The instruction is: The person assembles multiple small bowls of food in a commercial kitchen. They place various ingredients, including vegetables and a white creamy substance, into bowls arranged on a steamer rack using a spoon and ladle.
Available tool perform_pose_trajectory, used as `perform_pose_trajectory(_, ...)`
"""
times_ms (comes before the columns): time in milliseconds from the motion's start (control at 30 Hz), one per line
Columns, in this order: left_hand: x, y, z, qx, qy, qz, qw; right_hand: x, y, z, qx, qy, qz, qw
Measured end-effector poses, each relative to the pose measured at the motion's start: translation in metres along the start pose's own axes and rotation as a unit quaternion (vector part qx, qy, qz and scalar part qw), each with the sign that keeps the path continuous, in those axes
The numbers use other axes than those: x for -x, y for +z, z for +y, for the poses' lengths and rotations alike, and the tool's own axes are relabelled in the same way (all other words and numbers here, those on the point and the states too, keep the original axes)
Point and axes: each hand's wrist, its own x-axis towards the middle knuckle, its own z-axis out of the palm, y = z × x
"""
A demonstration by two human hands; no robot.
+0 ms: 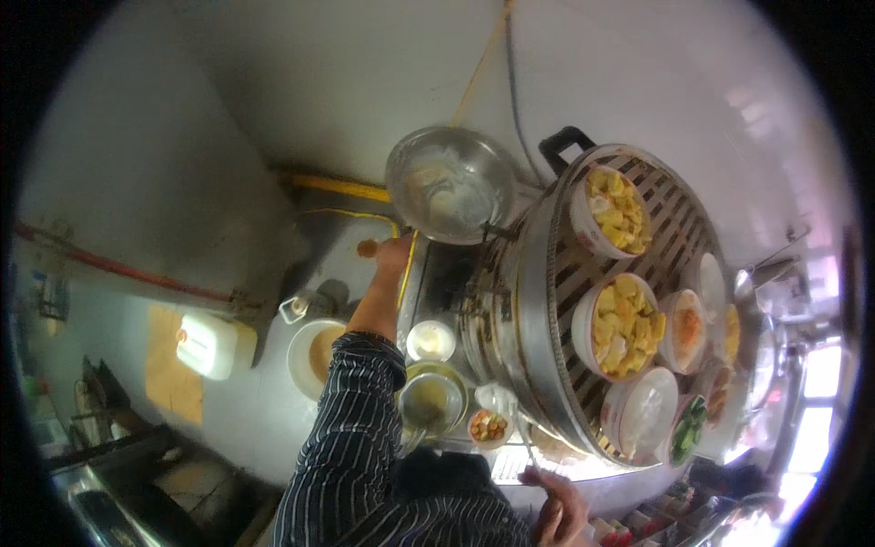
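My left arm, in a dark striped sleeve, stretches forward. My left hand meets the lower left rim of a wide steel bowl, which has whitish residue inside. Its fingers are hidden there, so I cannot tell whether they grip the rim. Low at the right, my right hand is closed at the end of a thin handle. That handle belongs to a spoon whose head looks white. Just left of the spoon head stands a small bowl of reddish-brown chopped pieces.
A large round steamer with a slatted top fills the right, bearing bowls of yellow chunks and other foods. Left of it are a white cup, a steel pot and a pale basin. A white jug stands farther left.
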Motion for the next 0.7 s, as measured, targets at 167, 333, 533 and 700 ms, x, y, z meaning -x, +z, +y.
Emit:
perform_pose_trajectory(167, -0.040, 0.022, -0.004, 0.170, -0.077, -0.022, 0.982, -0.009, 0.021, 0.006, 0.057, 0.101, -0.010, 0.993)
perform_pose_trajectory(333, -0.063, 0.009, 0.022, 0.410, -0.335, -0.036, 0.848, -0.027, 0.049, 0.015, 0.043, -0.016, 0.054, 0.997)
perform_pose_trajectory(533, -0.006, -0.067, -0.017, 0.583, -0.350, 0.055, 0.731, -0.038, 0.065, 0.015, 0.040, 0.024, 0.005, 0.999)
perform_pose_trajectory(700, 0.126, -0.180, -0.065, 0.481, -0.381, 0.112, 0.781, -0.057, 0.080, 0.018, -0.076, 0.040, -0.114, 0.990)
